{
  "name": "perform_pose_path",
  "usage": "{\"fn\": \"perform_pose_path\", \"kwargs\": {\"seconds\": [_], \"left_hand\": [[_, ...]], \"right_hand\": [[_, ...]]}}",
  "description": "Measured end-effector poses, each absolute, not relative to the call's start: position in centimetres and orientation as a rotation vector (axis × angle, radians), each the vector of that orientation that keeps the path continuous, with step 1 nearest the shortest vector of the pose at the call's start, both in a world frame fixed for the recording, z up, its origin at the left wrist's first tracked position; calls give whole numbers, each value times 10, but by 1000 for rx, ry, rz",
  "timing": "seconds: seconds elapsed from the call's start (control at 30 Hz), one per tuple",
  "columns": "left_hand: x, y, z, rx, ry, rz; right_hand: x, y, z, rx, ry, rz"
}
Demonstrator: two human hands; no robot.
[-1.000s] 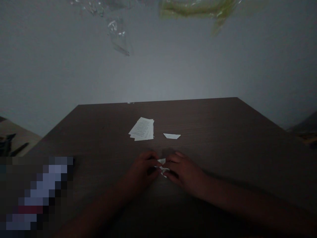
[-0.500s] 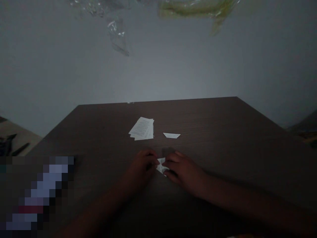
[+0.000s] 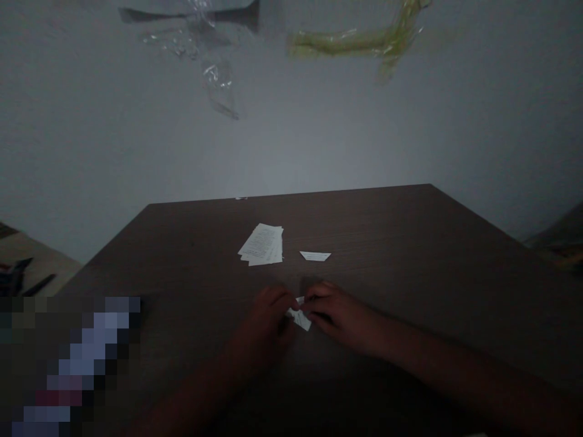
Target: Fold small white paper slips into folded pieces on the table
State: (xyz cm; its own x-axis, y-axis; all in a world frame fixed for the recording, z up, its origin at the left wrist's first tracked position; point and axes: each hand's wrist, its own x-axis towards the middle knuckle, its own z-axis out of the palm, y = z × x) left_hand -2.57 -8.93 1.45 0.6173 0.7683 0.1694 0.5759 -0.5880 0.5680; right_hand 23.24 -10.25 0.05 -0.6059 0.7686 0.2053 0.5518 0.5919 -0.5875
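Note:
A small piece of printed paper point(image 3: 301, 320) lies between my two hands near the middle of the table, partly covered by my fingers. My left hand point(image 3: 273, 312) grips its left side, fingers curled with the tips on the paper. From the right, my right hand point(image 3: 334, 312) pinches its upper right part. Beyond my hands rests a folded paper boat shape point(image 3: 315, 256), a flat trapezoid with lines of print. To its left is a loose stack of printed paper sheets point(image 3: 263, 244), slightly fanned out.
The dark wooden table point(image 3: 387, 243) reaches back to a grey wall point(image 3: 319, 139). Clear and yellowish tape point(image 3: 341, 45) sticks to the wall. A pixelated, bluish item point(image 3: 86, 343) is at the left front. Dim objects point(image 3: 20, 276) show beyond the left table edge.
My fingers have shifted on the small paper, and its lower corner now points more to the right. The view has tilted up slightly, showing more of the wall tape.

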Motion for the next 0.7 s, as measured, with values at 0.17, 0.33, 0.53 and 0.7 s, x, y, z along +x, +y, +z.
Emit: {"fn": "perform_pose_path", "kwargs": {"seconds": [0.17,0.33,0.53,0.7], "left_hand": [[-12,-93,9,2402,1162,470],[1,-99,12,2439,1319,419],[0,-97,13,2403,1354,416],[-14,-85,10,2342,1222,427]], "right_hand": [[230,-107,6,-1095,-2379,673],[226,-115,12,-1142,-2356,664],[225,-119,10,-1143,-2393,637],[227,-123,7,-1170,-2432,526]]}}
